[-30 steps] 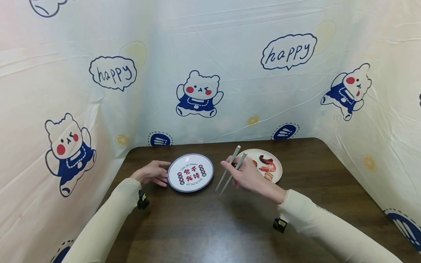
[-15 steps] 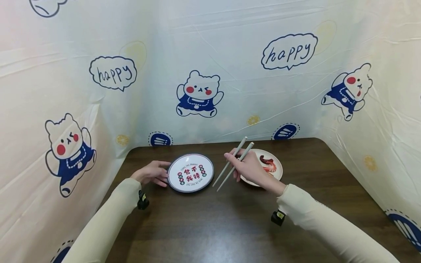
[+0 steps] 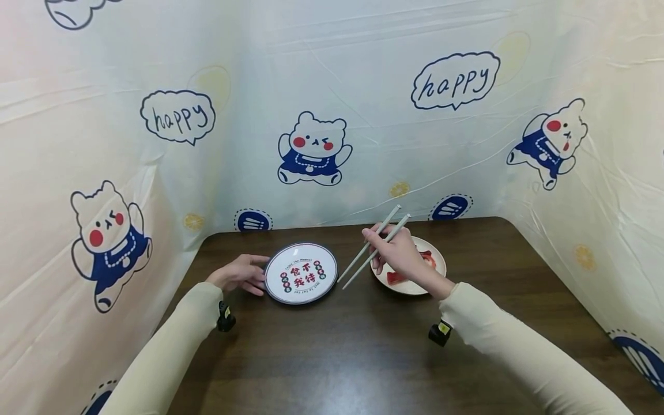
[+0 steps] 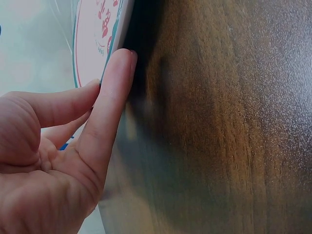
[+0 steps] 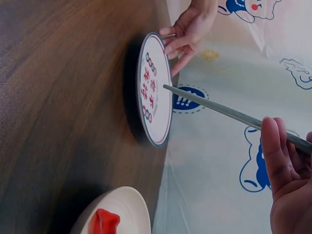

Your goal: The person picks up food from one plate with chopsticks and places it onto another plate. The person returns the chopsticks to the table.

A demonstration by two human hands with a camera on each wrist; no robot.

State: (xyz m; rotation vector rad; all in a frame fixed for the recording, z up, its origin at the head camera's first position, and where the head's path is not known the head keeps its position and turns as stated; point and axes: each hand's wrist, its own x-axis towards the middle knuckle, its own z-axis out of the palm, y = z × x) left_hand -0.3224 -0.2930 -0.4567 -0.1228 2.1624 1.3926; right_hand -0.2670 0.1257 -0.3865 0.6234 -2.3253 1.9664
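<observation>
A pair of pale grey-green chopsticks [image 3: 372,248] is held by my right hand [image 3: 396,253], tips down and left near the right rim of a lettered round plate [image 3: 325,288]. Nothing shows between the tips. In the right wrist view only one chopstick [image 5: 219,108] is distinct. My left hand [image 3: 241,274] touches the left rim of the lettered plate with extended fingers; the left wrist view shows thumb [image 4: 117,78] and finger against the edge. Partly under my right hand lies a cream plate [image 3: 410,289], bearing a red food piece [image 3: 396,278] and a red-and-white piece [image 3: 429,259].
Both plates stand on a brown wooden table [image 3: 321,357], toward its far edge. A pale cloth [image 3: 363,150] printed with cartoon bears hangs behind and at both sides. A small black camera [image 3: 440,333] hangs at the right wrist, another [image 3: 226,317] at the left.
My right hand has risen and shifted right with the chopsticks, moving further over the cream plate. A red food piece is now uncovered at that plate's left. My left hand has stayed put.
</observation>
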